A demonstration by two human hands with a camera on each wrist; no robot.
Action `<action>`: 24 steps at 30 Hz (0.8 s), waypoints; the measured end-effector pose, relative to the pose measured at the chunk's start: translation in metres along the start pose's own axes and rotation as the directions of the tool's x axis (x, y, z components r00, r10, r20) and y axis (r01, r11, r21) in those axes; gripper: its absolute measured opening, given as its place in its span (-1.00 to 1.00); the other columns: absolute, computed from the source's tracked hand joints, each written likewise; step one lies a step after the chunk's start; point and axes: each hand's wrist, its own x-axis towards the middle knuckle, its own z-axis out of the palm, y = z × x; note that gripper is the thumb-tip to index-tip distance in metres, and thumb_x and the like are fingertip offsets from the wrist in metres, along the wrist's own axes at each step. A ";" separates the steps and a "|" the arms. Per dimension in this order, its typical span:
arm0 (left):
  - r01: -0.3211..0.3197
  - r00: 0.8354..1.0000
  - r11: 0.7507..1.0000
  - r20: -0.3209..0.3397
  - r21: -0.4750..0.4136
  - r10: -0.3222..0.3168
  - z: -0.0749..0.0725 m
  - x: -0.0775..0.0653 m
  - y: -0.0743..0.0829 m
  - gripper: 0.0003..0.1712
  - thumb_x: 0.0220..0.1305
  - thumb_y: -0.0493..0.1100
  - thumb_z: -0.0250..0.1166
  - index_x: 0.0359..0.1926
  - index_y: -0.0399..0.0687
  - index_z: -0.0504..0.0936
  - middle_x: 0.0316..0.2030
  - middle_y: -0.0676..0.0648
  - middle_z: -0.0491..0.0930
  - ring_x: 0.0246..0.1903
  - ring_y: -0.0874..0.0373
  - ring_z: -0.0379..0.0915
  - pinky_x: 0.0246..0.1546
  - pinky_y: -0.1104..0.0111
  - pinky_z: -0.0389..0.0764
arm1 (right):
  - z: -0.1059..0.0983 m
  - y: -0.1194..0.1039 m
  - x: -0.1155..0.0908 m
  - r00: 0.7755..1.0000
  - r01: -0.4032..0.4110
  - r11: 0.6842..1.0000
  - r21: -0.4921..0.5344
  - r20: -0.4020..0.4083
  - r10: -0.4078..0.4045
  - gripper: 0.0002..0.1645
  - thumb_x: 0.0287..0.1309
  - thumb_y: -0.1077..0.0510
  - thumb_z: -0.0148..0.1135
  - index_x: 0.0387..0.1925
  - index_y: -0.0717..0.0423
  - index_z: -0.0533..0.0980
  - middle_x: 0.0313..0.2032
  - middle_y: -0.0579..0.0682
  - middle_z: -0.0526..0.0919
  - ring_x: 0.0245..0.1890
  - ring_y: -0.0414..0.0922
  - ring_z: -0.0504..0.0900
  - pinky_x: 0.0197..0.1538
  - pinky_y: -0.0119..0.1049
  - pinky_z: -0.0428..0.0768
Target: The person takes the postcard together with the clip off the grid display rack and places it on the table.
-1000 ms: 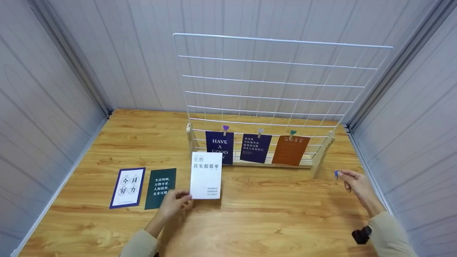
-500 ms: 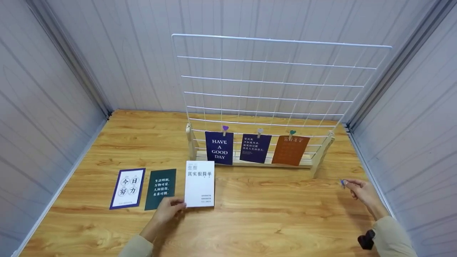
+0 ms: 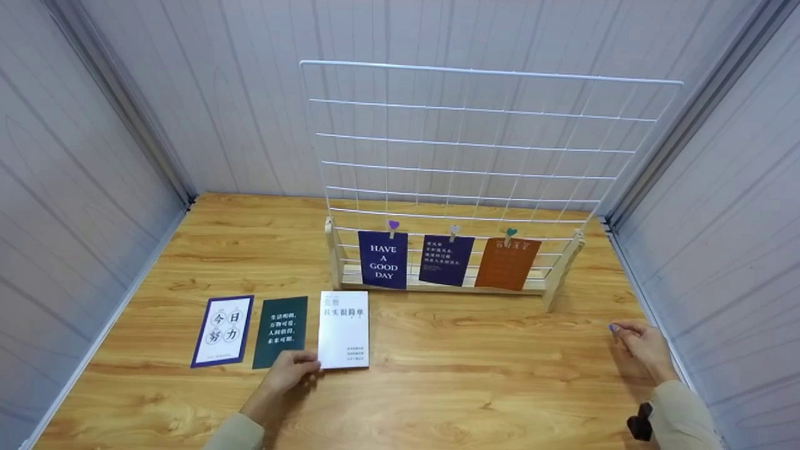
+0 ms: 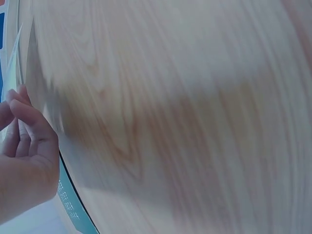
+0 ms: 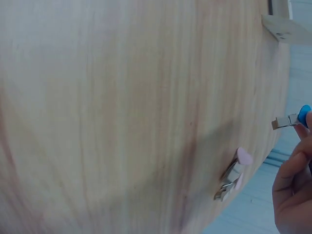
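Observation:
A white card (image 3: 344, 331) with dark lettering is pinched at its lower left corner by my left hand (image 3: 284, 374). In the left wrist view that card (image 4: 12, 63) shows nearly edge-on above the wood. Under and beside the same hand lies a dark green card (image 3: 280, 325), partly covered. At the right side, my right hand (image 3: 647, 350) pinches a small wooden clothespin (image 5: 287, 121) by its blue heart end. Near it on the table, pink heart clothespins (image 5: 234, 174) lie close together; in the head view the hand hides them.
A white wire grid (image 3: 494, 150) stands on a wooden base (image 3: 481, 286). Clothespins hold a navy card (image 3: 383, 269), a dark purple card (image 3: 445, 262) and an orange card (image 3: 507, 265) on it. A purple-bordered card (image 3: 222, 331) lies at the left. Panels wall the table.
My left hand has brought the white card down and left, away from the grid, uncovering the navy card. My right hand has moved right and nearer to me with the blue clothespin.

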 end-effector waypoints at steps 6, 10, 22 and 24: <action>0.069 0.997 0.995 0.037 -0.073 -0.067 -0.004 -0.001 0.000 -0.82 0.16 -0.35 0.11 -0.24 -0.40 0.54 -0.48 -0.14 0.55 -0.56 0.16 0.42 -0.51 0.42 0.44 | 0.002 -0.021 -0.015 0.999 -0.032 0.996 -0.087 -0.030 0.030 -0.47 0.14 0.04 0.09 -0.12 0.51 0.42 -0.57 0.08 0.57 -0.65 -0.17 0.48 -0.64 -0.33 0.44; 0.111 0.994 0.986 0.032 -0.121 -0.108 -0.006 -0.001 -0.001 -0.81 0.13 -0.36 0.13 -0.23 -0.40 0.53 -0.46 -0.16 0.55 -0.57 0.17 0.42 -0.50 0.43 0.46 | 0.003 -0.028 -0.019 0.999 -0.047 0.974 -0.220 -0.028 0.042 -0.51 0.18 0.06 0.03 -0.11 0.49 0.42 -0.53 0.08 0.57 -0.61 -0.14 0.48 -0.52 -0.30 0.45; 0.098 0.995 0.988 0.026 -0.122 -0.096 -0.010 0.000 -0.005 -0.81 0.13 -0.38 0.12 -0.24 -0.45 0.52 -0.52 -0.16 0.55 -0.63 0.18 0.41 -0.58 0.46 0.46 | 0.006 -0.019 -0.017 1.000 -0.029 0.919 -0.393 -0.008 0.028 -0.52 0.18 0.02 0.00 -0.12 0.42 0.45 -0.22 0.30 0.54 -0.22 0.24 0.46 -0.23 0.02 0.41; 0.103 0.995 0.988 0.017 -0.111 -0.102 -0.010 0.001 -0.005 -0.81 0.13 -0.37 0.12 -0.25 -0.44 0.52 -0.51 -0.16 0.55 -0.62 0.17 0.42 -0.58 0.45 0.46 | 0.006 -0.019 -0.016 1.000 -0.032 0.920 -0.391 -0.014 0.028 -0.52 0.18 0.03 0.00 -0.12 0.41 0.45 -0.20 0.32 0.53 -0.21 0.25 0.45 -0.22 0.03 0.41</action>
